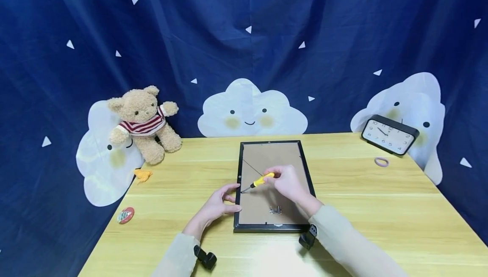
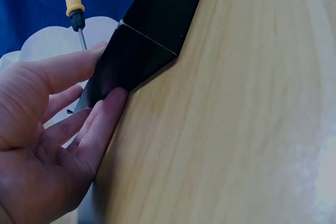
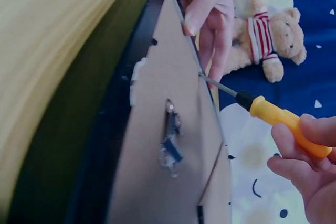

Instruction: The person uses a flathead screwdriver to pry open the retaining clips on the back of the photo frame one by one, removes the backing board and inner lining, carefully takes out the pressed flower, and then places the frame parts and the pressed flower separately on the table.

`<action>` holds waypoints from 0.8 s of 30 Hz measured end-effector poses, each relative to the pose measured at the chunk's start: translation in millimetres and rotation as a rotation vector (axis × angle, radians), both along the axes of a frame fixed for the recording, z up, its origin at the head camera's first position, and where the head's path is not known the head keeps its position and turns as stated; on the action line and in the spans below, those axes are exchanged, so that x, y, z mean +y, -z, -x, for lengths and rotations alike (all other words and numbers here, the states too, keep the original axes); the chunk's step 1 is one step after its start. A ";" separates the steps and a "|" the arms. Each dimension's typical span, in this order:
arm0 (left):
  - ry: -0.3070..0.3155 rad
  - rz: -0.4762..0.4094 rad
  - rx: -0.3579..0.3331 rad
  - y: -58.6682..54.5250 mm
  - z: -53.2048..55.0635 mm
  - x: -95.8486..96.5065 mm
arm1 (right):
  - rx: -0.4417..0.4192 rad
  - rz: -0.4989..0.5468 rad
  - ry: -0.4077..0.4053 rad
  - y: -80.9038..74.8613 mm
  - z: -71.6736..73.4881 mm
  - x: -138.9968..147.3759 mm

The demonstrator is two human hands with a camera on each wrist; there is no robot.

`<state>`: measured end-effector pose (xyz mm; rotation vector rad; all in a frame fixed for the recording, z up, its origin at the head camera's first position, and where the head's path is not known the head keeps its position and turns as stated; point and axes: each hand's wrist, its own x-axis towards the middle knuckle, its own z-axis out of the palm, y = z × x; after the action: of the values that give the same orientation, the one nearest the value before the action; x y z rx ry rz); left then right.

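A black picture frame [image 1: 267,228] lies face down on the table, its brown backing board [image 1: 280,158] upward. My left hand [image 1: 218,204] grips the frame's left border near its lower part, thumb and fingers about the edge. In my right hand [image 1: 289,182] is a yellow-handled screwdriver [image 1: 263,180], pinched by the handle between thumb and fingers. Its metal tip meets the inner edge of the left border, close to the left fingers, where small dark tabs hold the board. A metal hanger [image 3: 170,140] sits on the board, which also bears a slanting stand cut-out line.
A teddy bear [image 1: 142,124] sits at the back left, with an orange item [image 1: 142,175] and a round red badge [image 1: 126,215] nearer. At the right are a black-cased clock [image 1: 389,135] and a purple ring [image 1: 381,162]. A blue curtain [image 1: 251,52] hangs behind.
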<state>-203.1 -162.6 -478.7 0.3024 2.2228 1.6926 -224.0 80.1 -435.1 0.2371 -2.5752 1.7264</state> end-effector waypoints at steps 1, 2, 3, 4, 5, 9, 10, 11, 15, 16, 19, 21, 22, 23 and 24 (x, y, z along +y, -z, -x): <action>0.002 0.002 0.003 0.2 0.1 -0.4 | 0.000 -0.007 -0.010 -1.3 0.3 -0.5; 0.004 0.001 0.003 0.3 0.2 -0.6 | 0.001 -0.013 -0.018 -2.2 0.7 -0.7; 0.006 0.001 0.002 0.2 0.3 -0.8 | 0.004 -0.015 -0.024 -2.4 1.1 -0.3; 0.006 0.003 0.004 0.2 0.2 -0.9 | 0.005 -0.015 -0.030 -2.1 1.5 0.5; 0.006 0.005 0.007 0.2 0.2 -0.9 | 0.007 -0.018 -0.032 -0.9 2.2 1.7; 0.006 -0.016 -0.007 -0.4 -0.6 -1.0 | 0.021 -0.023 -0.024 7.5 5.1 7.6; 0.006 -0.031 -0.016 -0.5 -0.7 -0.5 | 0.012 -0.013 -0.025 9.3 5.3 9.1; 0.008 -0.045 -0.027 -0.5 -0.9 -0.2 | 0.001 0.002 -0.027 10.8 5.4 10.6; 0.011 -0.091 -0.068 0.1 -1.1 0.1 | -0.074 0.112 -0.055 12.6 4.0 14.2; 0.009 -0.093 -0.068 1.0 -0.7 0.0 | -0.098 0.156 -0.063 12.3 3.5 14.8; 0.005 -0.094 -0.066 8.2 2.5 -1.0 | -0.150 0.262 -0.070 11.4 1.7 17.1; 0.004 -0.095 -0.059 15.2 5.4 -2.1 | -0.181 0.320 -0.061 11.0 0.8 18.0; 0.001 -0.094 -0.057 18.6 6.7 -2.7 | -0.190 0.337 -0.054 10.9 0.5 18.2; -0.002 -0.089 -0.057 21.5 7.9 -3.2 | -0.197 0.348 -0.048 11.0 0.2 18.5; 0.000 -0.089 -0.047 21.1 7.5 -3.6 | -0.201 0.351 -0.043 11.3 0.0 18.7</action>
<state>-210.6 -166.2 -499.8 0.2810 2.1180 1.7835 -224.0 98.8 -446.4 0.1118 -2.3425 2.2829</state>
